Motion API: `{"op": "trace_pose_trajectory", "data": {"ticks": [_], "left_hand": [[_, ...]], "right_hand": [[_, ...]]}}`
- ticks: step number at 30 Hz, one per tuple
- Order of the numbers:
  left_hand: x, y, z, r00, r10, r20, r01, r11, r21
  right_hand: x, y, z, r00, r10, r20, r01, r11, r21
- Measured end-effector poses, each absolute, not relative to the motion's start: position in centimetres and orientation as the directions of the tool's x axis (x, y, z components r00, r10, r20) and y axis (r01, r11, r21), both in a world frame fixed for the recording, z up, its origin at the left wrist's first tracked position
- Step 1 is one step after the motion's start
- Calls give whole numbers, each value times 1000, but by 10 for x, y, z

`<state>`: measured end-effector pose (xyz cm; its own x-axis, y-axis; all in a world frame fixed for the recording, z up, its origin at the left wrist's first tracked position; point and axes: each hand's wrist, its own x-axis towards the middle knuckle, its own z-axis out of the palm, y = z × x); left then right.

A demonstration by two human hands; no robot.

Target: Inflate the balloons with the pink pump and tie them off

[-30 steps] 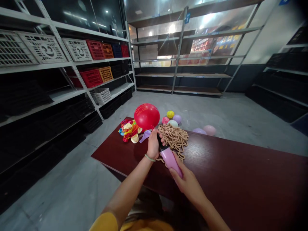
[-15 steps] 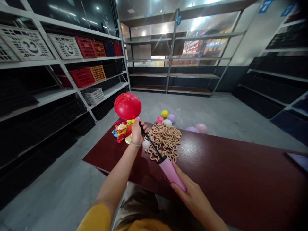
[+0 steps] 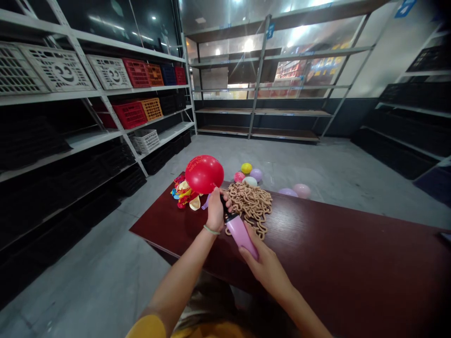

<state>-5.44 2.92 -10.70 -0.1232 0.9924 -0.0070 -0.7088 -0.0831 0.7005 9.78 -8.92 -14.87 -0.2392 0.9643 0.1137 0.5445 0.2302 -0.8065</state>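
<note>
A pink balloon pump (image 3: 241, 235) with a black front end is held between my two hands. My left hand (image 3: 216, 211) is closed around the black nozzle end, at the neck of an inflated red balloon (image 3: 204, 174) with printed lettering. My right hand (image 3: 263, 260) wraps the pink barrel from behind. Beyond my left hand lies a pile of flat, colourful balloons (image 3: 183, 191) on the dark red table (image 3: 324, 244). Close to the pump is a heap of tan, curly rope-like strands (image 3: 251, 202), partly covered by my hands.
On the floor past the table rest several inflated balloons (image 3: 257, 175), with two more, purple and pink (image 3: 301, 190), further right. Shelves holding crates (image 3: 130, 114) line the left side. A metal rack (image 3: 259, 94) stands at the back. A dark flat object (image 3: 447, 236) sits at the table's right edge.
The pump has been pushed together: its black rod was extended and is now mostly inside the barrel. My hands have come closer together, and the red balloon sits lower and further right in view.
</note>
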Motion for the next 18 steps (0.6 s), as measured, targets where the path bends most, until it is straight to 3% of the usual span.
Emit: {"op": "trace_pose_trajectory", "data": {"ticks": [11, 18], "left_hand": [[-82, 55, -89, -189, 982, 14, -725, -149, 673], [-74, 45, -93, -220, 976, 7, -720, -167, 673]], "right_hand": [[154, -136, -163, -285, 956, 76, 633, 247, -733], [142, -116, -156, -272, 960, 68, 625, 230, -746]]}}
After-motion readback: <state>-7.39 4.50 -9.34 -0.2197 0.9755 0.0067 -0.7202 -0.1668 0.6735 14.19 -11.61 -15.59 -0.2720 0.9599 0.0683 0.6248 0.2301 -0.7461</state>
